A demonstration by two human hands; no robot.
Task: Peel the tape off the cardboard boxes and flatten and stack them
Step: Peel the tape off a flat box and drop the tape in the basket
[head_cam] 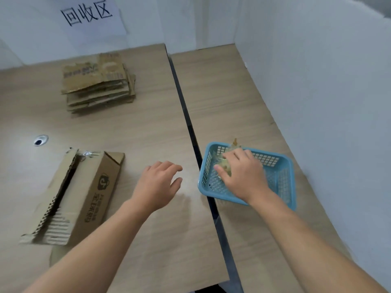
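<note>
A cardboard box [91, 191] lies on its side at the near left of the table, its top torn open along a jagged corrugated edge, with a shiny bit of tape at its far end. Flattened boxes sit in a stack [97, 83] at the back. My left hand [157, 185] hovers open over bare table, right of the box and touching nothing. My right hand [243, 176] lies inside the blue basket [281, 180], fingers spread flat on a crumpled wad of yellowish tape [226, 164], most of which it hides.
A dark gap [190, 127] separates two wooden tables; the basket sits just right of it. White walls enclose the back and right, with a paper sign [88, 15] on the back one. A cable hole [40, 141] lies left, beyond the box.
</note>
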